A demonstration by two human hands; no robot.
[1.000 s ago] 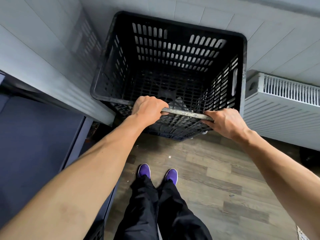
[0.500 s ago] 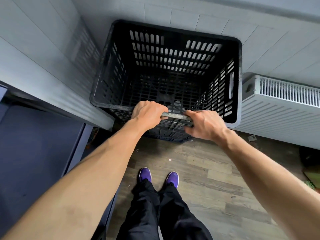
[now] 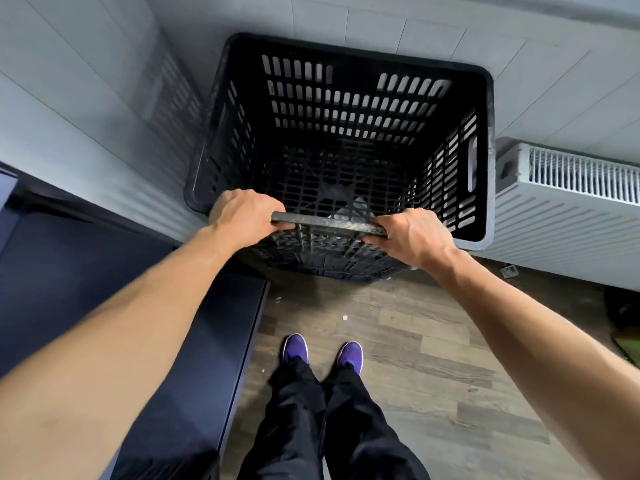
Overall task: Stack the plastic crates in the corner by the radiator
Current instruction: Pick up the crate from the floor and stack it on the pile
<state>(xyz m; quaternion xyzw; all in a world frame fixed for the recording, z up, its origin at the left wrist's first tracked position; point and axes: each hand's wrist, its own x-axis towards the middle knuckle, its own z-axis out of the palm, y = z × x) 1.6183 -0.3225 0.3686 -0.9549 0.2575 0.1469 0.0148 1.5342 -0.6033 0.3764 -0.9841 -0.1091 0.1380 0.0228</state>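
Black crate (image 3: 346, 109) in the corner, held by its near rim.
The left hand (image 3: 244, 216) and right hand (image 3: 412, 235) each curl their fingers round that rim, a little apart. The crate stands close to the wall (image 3: 86, 116), with the white radiator (image 3: 568, 209) just beside it on the right, above the wood floor (image 3: 433, 341).

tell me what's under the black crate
A blue strip shows below the near bottom edge of the black crate, perhaps another crate. The crate itself covers the rest, so I cannot tell what it is.
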